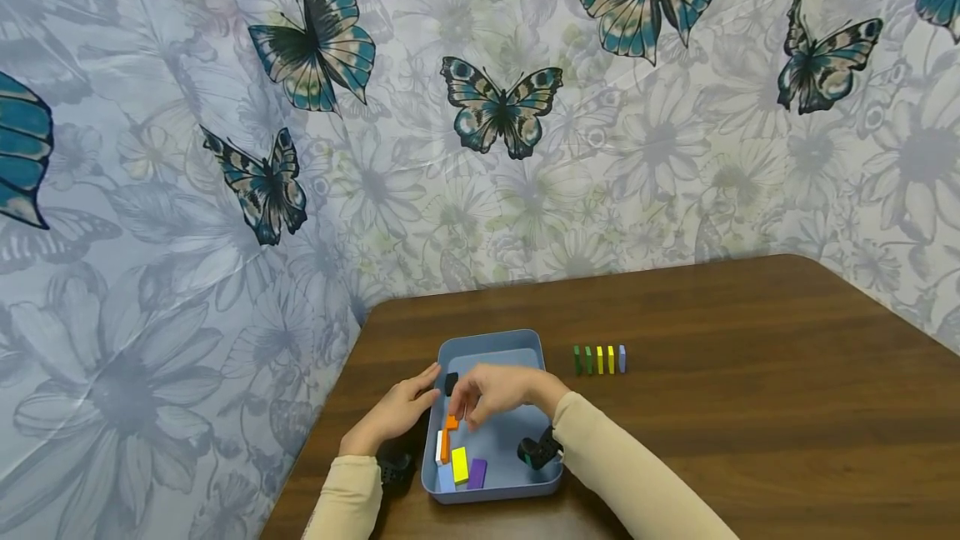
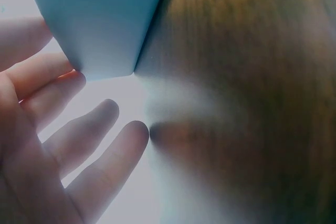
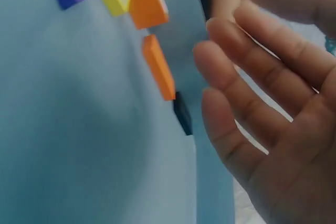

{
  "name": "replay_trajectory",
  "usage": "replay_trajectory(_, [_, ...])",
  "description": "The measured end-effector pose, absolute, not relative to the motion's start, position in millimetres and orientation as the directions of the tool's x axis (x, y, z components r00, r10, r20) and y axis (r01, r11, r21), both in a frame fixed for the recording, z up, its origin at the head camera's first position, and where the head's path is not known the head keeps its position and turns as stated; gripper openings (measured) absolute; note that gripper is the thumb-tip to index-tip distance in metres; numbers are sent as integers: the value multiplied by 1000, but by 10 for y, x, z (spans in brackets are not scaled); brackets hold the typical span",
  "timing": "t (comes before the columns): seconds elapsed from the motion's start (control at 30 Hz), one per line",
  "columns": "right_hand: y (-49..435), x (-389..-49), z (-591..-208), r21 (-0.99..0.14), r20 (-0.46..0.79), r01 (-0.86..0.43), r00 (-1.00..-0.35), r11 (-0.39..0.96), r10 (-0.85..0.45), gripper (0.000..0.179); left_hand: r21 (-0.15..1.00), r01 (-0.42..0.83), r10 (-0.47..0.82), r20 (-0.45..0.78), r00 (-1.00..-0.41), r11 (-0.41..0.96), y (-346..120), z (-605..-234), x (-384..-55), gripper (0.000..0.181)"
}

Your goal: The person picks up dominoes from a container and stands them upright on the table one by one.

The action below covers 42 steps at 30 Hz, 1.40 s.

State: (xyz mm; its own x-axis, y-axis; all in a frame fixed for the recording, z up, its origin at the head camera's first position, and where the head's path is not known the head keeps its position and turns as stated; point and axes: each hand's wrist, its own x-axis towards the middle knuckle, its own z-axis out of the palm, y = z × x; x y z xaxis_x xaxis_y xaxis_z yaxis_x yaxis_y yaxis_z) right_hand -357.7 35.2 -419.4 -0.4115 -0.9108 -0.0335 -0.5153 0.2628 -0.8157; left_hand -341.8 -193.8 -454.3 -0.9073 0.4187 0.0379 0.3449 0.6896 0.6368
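My left hand rests against the left wall of a blue-grey tray. Its fingers are extended and slightly spread in the left wrist view. Over the tray's left half hovers my right hand, fingers loosely bent with nothing between them in the right wrist view. Below its fingertips lies an orange block, close to a black block at the tray's left wall. A second orange block, a white block, a yellow block, a light blue block and a purple block sit towards the near left corner.
To the right of the tray, several small blocks stand in a row on the brown wooden table: two green blocks, two yellow blocks and a blue block. A butterfly-patterned cloth hangs behind the table.
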Motion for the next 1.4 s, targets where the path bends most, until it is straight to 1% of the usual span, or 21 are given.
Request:
replay_trajectory(0.17, [314, -3569, -4234, -837, -140, -461, -342, 296, -929, 30, 648, 351, 430, 39, -902, 676, -1933, -4542, -3427, 51])
replay_trajectory(0.27, [294, -3571, -4254, -846, -190, -427, -319, 320, -928, 31, 646, 352, 432, 38, -901, 677, -1933, -4534, -3439, 51])
replay_trajectory(0.47, [278, -3572, -4301, -816, -269, -418, -335, 398, -903, 31, 640, 358, 436, 41, -899, 679, -1936, -4545, -3465, 51])
replay_trajectory(0.6, [276, -3571, -4332, -807, -290, -418, -337, 418, -896, 29, 634, 362, 435, 45, -899, 684, -1934, -4561, -3467, 50])
replay_trajectory(0.83, [272, -3562, -4338, -789, -334, -425, -310, 444, -890, 26, 646, 352, 428, 43, -903, 677, -1930, -4529, -3411, 51])
replay_trajectory(0.97, [248, -3560, -4352, -759, -350, -466, -298, 455, -888, 28, 645, 356, 432, 45, -901, 676, -1953, -4565, -3431, 51])
replay_trajectory(1.1, [212, -3559, -4361, -736, -362, -507, -268, 450, -893, 31, 645, 357, 436, 40, -899, 676, -1959, -4556, -3420, 53])
replay_trajectory(1.2, [194, -3549, -4357, -741, -373, -500, -250, 449, -894, 32, 639, 370, 447, 45, -893, 674, -1966, -4555, -3423, 54])
replay_trajectory(1.3, [190, -3543, -4356, -752, -380, -476, -255, 457, -889, 32, 634, 381, 456, 50, -889, 673, -1970, -4557, -3430, 55])
replay_trajectory(1.4, [195, -3544, -4358, -754, -382, -459, -275, 470, -882, 33, 629, 379, 454, 46, -890, 678, -1974, -4562, -3433, 55])
